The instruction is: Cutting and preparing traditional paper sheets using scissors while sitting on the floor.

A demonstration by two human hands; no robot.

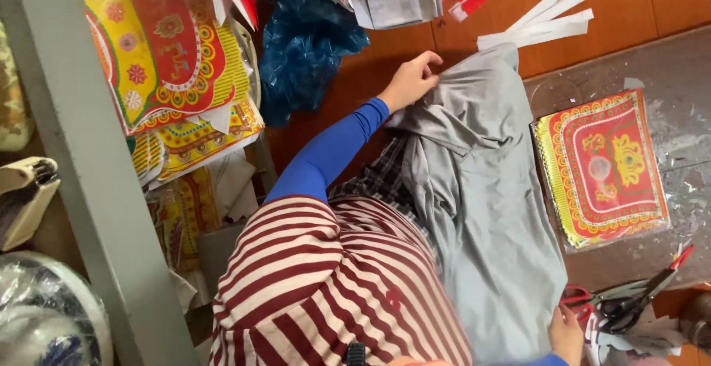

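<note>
Grey fabric, a trouser leg (481,203) over the person's lap and bent knee, is what both hands work. Left hand (409,81), at the end of a blue sleeve (329,151), has fingers curled together and pinching the cloth near the knee at the upper edge. Right hand (566,333), at the lower edge of view, rests against the lower hem of the same grey fabric; whether its fingers close on the cloth cannot be told.

Striped red-and-cream shirt (326,292) fills the lower centre, with a checked cloth (381,181) showing between shirt and grey fabric.

Just beside the right hand lie 2 pairs of scissors (622,303), one with red handles, one dark. Near the knee on the grey floor lies a stack of red-and-yellow ornamental paper sheets (603,170) in clear wrap. White paper strips (544,22) lie on the brown tiles above the knee. Crumpled blue plastic bag (307,40) sits near the left hand. More red-and-yellow printed sheets (167,70) hang at upper left beside a grey-green post (81,159).
</note>
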